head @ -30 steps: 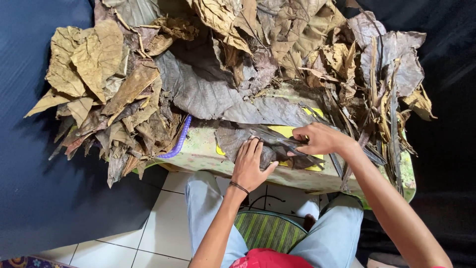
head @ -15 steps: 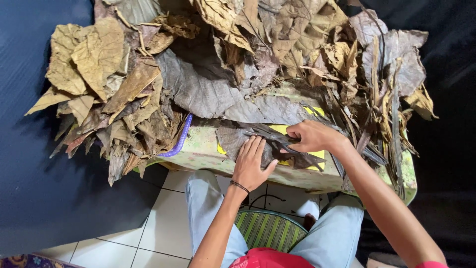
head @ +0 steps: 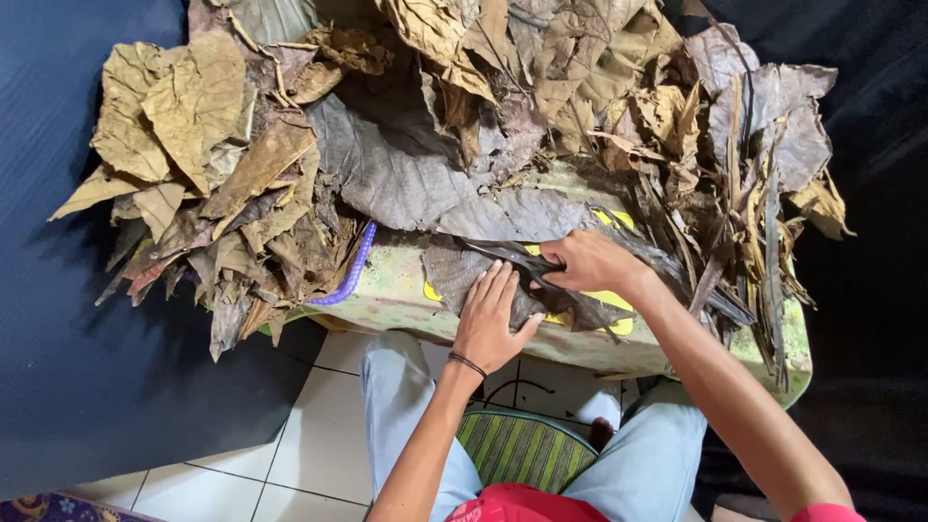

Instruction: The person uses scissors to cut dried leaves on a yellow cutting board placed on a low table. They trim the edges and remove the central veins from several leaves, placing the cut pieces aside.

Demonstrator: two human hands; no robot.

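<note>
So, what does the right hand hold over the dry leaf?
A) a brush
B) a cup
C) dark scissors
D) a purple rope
C: the right hand grips dark scissors over the dry leaf that the left hand presses flat.

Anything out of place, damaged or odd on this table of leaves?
Mostly no. The dry leaves are curled and torn and spill over the table edge at left. The left hand flattens one leaf; the right hand holds scissors.
</note>
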